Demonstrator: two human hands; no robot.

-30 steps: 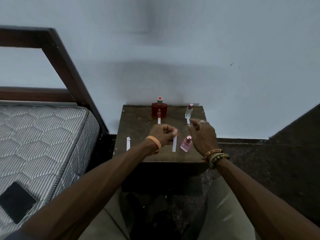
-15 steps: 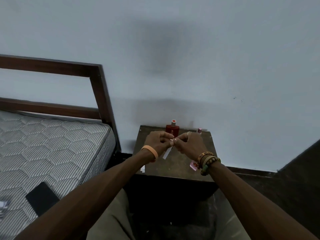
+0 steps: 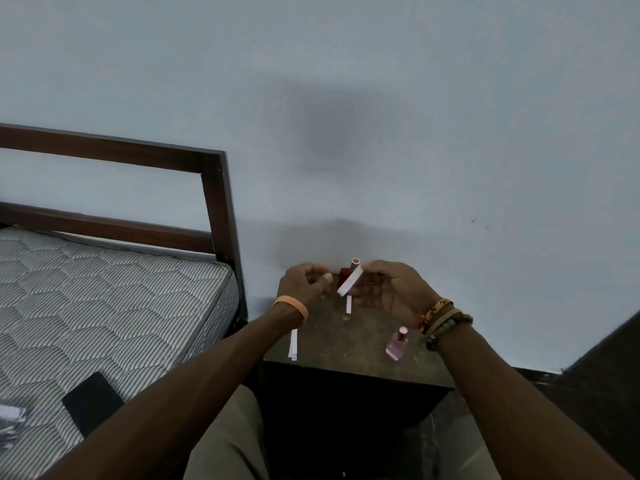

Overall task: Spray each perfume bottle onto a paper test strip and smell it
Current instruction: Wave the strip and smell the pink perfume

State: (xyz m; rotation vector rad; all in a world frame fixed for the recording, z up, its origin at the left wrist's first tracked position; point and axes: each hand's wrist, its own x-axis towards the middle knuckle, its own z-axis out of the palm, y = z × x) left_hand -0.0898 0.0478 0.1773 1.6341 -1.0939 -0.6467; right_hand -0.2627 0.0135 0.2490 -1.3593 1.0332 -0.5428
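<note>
1. A person's right hand (image 3: 391,292) pinches a white paper strip (image 3: 349,280) by its upper end between thumb and fingertips. The hand is raised above the back of a small dark table (image 3: 346,341), and the strip slants down to the left.
2. The left hand (image 3: 304,285) hovers just beside the strip's lower end without touching it. Its fingers are loosely curled, its thumb is near the forefinger, and nothing shows in its grasp.
3. A red perfume bottle (image 3: 344,276) stands at the back of the table against the wall (image 3: 450,133). It is partly hidden behind the held strip, with its round cap showing above the strip.
4. A second strip (image 3: 348,304) lies flat on the tabletop in front of the red bottle, below the gap between the two hands.
5. A pink perfume bottle (image 3: 396,344) stands near the table's front right edge, just beside the right wrist.
6. A few spare strips (image 3: 293,344) lie together at the table's left edge, with the left forearm across their far end.
7. An orange wristband (image 3: 292,304) circles the left wrist, and several beaded and woven bracelets (image 3: 443,320) ring the right.
8. To the left is a bed with a dark wooden frame (image 3: 214,202) and a grey quilted mattress (image 3: 104,289), on which a black phone (image 3: 91,401) lies face down.
</note>
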